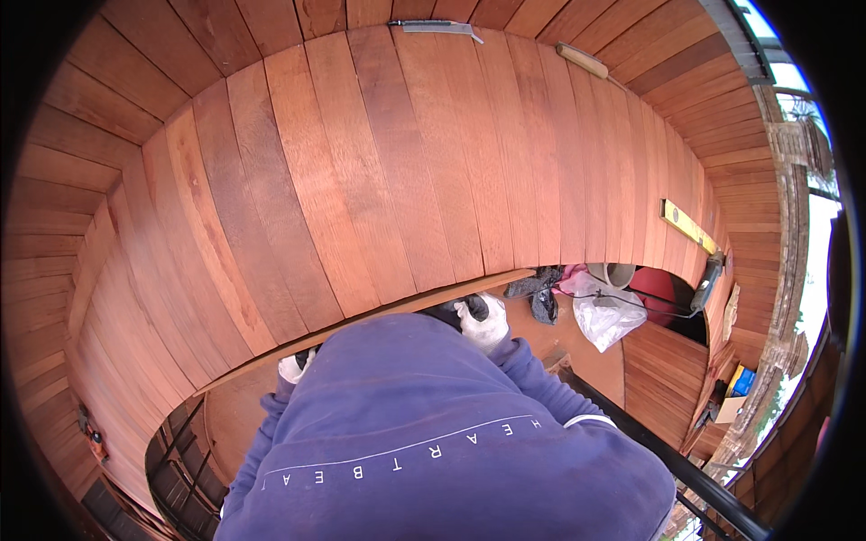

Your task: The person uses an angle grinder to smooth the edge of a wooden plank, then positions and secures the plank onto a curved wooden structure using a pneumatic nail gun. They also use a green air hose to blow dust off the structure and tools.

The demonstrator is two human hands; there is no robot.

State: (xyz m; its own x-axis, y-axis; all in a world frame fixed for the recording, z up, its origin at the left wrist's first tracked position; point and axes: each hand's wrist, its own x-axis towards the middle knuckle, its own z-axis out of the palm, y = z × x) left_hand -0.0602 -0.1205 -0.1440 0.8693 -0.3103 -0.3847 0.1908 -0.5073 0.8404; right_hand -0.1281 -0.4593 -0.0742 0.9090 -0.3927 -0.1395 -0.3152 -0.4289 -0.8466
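Note:
I lean forward in a purple sweatshirt, and its body covers much of the middle of the view. My right hand [484, 326], in a white and black glove, is by the near edge of the reddish wooden planking [388, 162]. Its fingers look curled in, and what they hold, if anything, is hidden. My left hand [295, 365], gloved alike, is below the same edge, mostly covered by the sweatshirt. A narrow wooden strip [352, 322] runs along this edge between both hands.
A yellow spirit level [690, 226], a grey metal tool [437, 28] and a wooden-handled tool [583, 60] lie on the planks. At right are a white plastic bag [603, 311], a bucket [615, 274], a corded tool [709, 283] and a black rail [686, 473]. An orange-black tool [96, 442] lies far left.

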